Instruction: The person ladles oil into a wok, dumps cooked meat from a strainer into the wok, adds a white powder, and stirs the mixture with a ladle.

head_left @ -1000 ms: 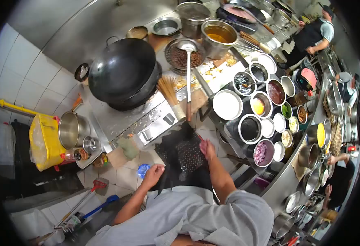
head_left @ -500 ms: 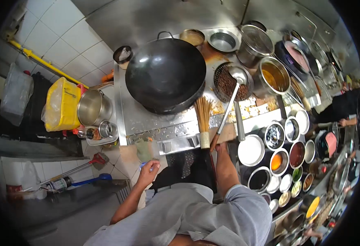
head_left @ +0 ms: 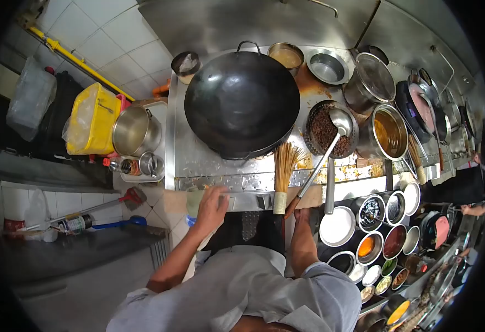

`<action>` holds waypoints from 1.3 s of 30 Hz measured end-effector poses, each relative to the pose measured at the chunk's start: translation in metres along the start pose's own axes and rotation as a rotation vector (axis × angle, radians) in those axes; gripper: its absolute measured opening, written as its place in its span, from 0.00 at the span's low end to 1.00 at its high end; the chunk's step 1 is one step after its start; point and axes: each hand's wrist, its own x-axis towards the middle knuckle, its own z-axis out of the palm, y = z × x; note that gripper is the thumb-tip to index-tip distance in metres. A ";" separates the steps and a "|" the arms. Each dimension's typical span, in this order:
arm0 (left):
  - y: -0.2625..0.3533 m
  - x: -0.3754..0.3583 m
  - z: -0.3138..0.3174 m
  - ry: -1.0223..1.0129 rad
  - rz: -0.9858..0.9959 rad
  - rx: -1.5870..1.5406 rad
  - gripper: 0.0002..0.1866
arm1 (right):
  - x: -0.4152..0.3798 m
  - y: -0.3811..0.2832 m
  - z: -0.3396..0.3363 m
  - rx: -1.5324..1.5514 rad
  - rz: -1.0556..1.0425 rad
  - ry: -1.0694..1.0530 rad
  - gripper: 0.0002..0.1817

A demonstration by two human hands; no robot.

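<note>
My left hand (head_left: 213,208) reaches over the stove's front edge with its fingers stretched forward, slightly blurred, and nothing shows in it. It covers most of a green cloth (head_left: 194,202) on the edge. My right hand (head_left: 302,214) is at the same front edge, by the wooden handle end of a ladle (head_left: 312,182); its fingers are hidden. The ladle's bowl rests in a perforated strainer (head_left: 310,124) holding small dark-red bits. Left of the ladle lies a bamboo brush (head_left: 285,171), bristles toward the large black wok (head_left: 241,102).
To the right stand several seasoning bowls, one with white contents (head_left: 337,226). Behind them is a pot of brown oil (head_left: 390,131). At left are a yellow bin (head_left: 92,122) and a steel pot (head_left: 136,133). A co-worker's hand (head_left: 473,210) shows far right.
My left hand has moved forward from near my body to the stove edge, its fingers extending. The right hand stays near the ladle handle. The whole view has shifted slightly.
</note>
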 end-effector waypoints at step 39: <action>0.011 0.141 0.012 -0.099 0.394 0.457 0.14 | 0.015 0.030 -0.012 0.305 -0.017 0.080 0.20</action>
